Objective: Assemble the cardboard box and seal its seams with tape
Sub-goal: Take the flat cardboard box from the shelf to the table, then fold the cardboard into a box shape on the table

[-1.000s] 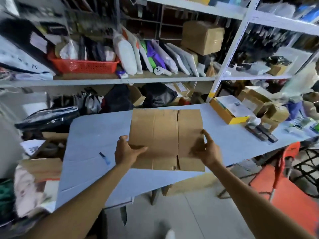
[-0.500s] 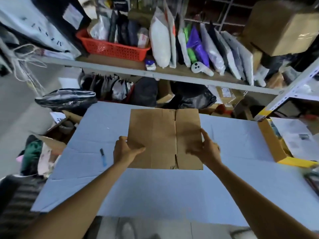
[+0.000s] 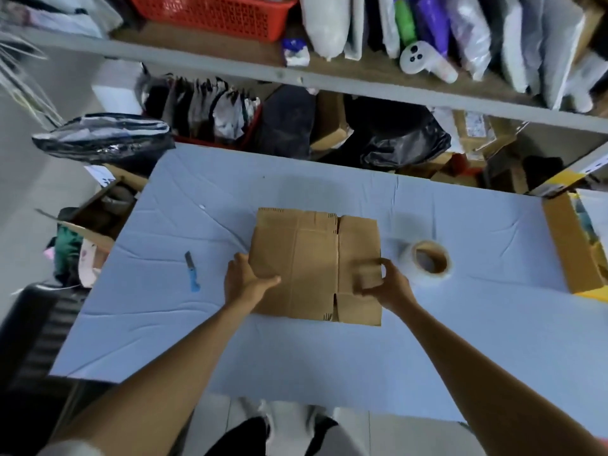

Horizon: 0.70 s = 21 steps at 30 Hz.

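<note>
Your flat brown corrugated cardboard box (image 3: 302,268) lies on the creased pale blue tabletop (image 3: 329,357). Your left hand (image 3: 245,279) pinches its left edge, thumb on top; your right hand (image 3: 388,284) curls its grip round the right edge. A clear tape roll (image 3: 427,263) with a cardboard core sits just right.

text | none readable | all print too blurred

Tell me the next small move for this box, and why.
Probably press the side edges of the cardboard box inward so it pops open into a tube. It is collapsed flat, the left hand and right hand each grip one side edge, and the tape roll lies untouched beside it on the table, so taping likely comes later.
</note>
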{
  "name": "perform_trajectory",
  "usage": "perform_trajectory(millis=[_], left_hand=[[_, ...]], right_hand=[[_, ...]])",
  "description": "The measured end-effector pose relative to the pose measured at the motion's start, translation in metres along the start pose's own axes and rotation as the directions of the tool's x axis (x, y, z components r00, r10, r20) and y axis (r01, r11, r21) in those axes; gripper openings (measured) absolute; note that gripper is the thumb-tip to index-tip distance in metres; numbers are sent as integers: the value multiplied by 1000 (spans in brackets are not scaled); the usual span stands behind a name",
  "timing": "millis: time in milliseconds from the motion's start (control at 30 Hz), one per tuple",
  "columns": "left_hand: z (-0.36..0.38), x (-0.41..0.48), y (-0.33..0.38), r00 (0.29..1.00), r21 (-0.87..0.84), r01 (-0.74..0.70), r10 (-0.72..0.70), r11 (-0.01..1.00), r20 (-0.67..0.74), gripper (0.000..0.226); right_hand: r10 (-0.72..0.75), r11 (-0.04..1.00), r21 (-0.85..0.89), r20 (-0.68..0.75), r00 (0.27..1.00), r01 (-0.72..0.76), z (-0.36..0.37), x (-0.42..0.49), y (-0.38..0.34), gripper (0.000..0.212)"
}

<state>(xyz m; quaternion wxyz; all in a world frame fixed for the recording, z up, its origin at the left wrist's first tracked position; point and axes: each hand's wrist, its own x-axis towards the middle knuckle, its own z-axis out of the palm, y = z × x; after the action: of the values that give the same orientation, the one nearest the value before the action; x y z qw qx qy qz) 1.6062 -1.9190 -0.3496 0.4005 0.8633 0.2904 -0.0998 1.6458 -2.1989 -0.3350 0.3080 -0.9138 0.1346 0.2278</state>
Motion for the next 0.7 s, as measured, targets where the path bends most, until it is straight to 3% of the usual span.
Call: perform_trajectory(millis=[100, 200, 533, 700], left_hand=[[15, 3, -2, 998, 76, 58, -59, 995, 12, 89], [24, 5, -3, 996, 115, 88, -87, 989, -12, 95], [27, 0, 2, 995, 58, 97, -96, 994, -29, 90], [18, -1, 11, 997, 20, 71, -70, 997, -22, 96]], right_hand=[[60, 993, -100, 54, 997, -55, 6, 11, 12, 78], [82, 994, -84, 107, 991, -74, 8, 22, 18, 69], [90, 993, -77, 68, 994, -85, 12, 37, 12, 74], [76, 997, 7, 55, 996, -77, 4, 37, 5, 88]])
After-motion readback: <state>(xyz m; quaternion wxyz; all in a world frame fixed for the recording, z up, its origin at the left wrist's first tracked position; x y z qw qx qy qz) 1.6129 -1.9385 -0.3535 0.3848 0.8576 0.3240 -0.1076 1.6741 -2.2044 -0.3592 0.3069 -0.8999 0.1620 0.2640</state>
